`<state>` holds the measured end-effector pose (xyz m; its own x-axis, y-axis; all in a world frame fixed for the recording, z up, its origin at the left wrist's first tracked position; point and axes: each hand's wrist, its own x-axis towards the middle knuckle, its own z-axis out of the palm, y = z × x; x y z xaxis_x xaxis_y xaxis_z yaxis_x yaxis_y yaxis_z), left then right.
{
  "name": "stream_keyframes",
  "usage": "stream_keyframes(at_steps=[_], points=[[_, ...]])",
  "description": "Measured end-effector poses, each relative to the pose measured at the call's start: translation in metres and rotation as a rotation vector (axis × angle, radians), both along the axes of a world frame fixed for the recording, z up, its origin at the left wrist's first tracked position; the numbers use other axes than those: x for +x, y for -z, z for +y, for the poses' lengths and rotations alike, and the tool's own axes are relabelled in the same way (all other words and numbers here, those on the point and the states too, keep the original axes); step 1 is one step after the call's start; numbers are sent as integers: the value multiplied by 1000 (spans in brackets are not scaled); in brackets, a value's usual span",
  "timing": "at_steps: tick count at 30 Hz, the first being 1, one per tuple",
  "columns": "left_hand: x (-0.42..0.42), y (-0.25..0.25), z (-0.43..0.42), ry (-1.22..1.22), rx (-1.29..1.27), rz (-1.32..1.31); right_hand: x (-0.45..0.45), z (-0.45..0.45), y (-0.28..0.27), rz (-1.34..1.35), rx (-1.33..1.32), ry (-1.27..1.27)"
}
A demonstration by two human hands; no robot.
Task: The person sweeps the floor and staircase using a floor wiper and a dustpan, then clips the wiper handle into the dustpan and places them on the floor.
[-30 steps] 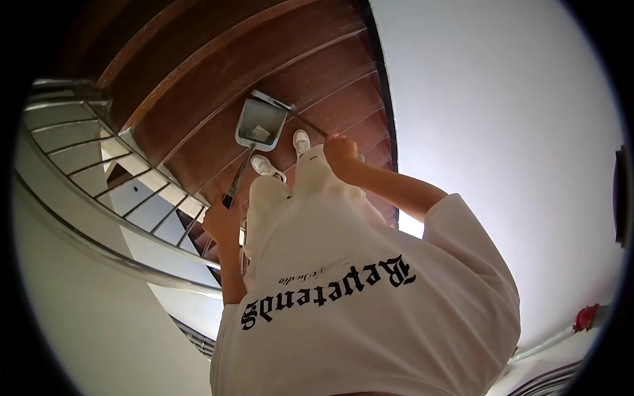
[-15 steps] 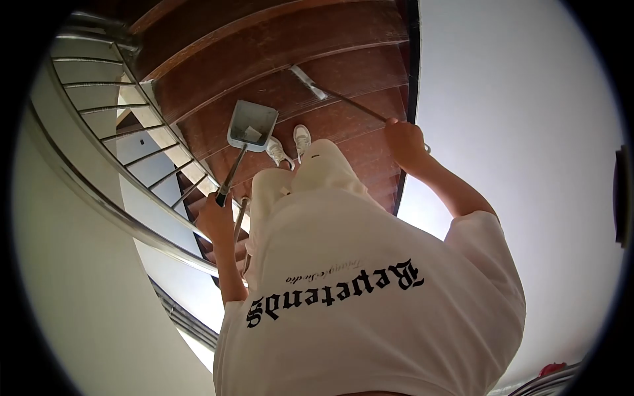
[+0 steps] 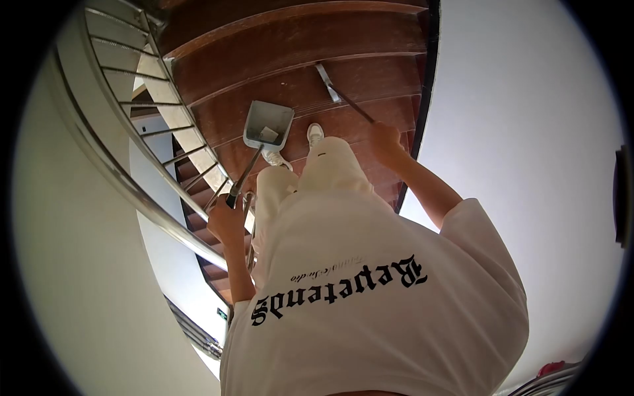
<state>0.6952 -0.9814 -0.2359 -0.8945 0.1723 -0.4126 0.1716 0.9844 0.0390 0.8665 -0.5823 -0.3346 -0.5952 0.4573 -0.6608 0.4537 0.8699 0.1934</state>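
My left hand [image 3: 226, 216] is closed around the handle of a grey long-handled dustpan [image 3: 285, 119], low on the left beside my leg. The pan rests on a reddish-brown stair tread in front of my shoes, with a pale scrap [image 3: 269, 134] inside it. On the right, my right hand [image 3: 387, 141] grips the handle of a broom [image 3: 328, 84]. Its narrow light-grey head meets the stairs ahead and right of the dustpan, apart from it. Small pale specks [image 3: 284, 84] lie on the tread between the two.
Curved wooden stairs [image 3: 231, 72] fan out ahead of me. A metal railing [image 3: 122, 181] bends along the left side, and lower steps show through it. A white wall [image 3: 528, 132] with a dark skirting runs up the right. My white shoes [image 3: 316, 134] stand close to the dustpan.
The whole scene has shifted right in view as my head turned slightly. My right hand has come inward, closer to my body's middle. Dustpan and broom head keep about the same spacing.
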Motion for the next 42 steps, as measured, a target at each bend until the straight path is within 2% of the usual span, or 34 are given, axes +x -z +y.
stream_keyframes(at_steps=[2, 5, 8, 10, 12, 23, 29, 31, 35, 38, 40, 42], points=[[-3, -3, -15, -3, 33, -1, -22, -29, 2, 41, -42, 23], [-8, -2, -42, -21, 97, -14, -56, -68, -9, 53, 57, 17], [-11, -2, -64, -36, 76, -22, -77, -90, -29, -72, -8, -20], [-12, -4, -79, -78, 109, -55, -84, -105, -41, -53, -13, -173], [-15, -6, -100, -81, 98, -48, -100, -137, -44, -60, -39, -215], [-14, 10, -154, -201, 122, -63, -165, -235, 1, 57, -44, -306], [-8, 22, -176, -277, 122, -32, -218, -264, -24, -65, -53, -330], [-7, 26, -182, -292, 131, -33, -232, -269, -22, -236, -114, -411], [-12, 32, -193, -317, 112, -52, -242, -287, -10, -115, -60, -360], [-11, 38, -202, -329, 115, -45, -256, -301, -7, -137, -113, -398], [-15, 42, -209, -336, 116, -39, -269, -315, 10, -33, -156, -354], [-17, 44, -214, -339, 114, -37, -285, -327, 11, -6, -163, -412]])
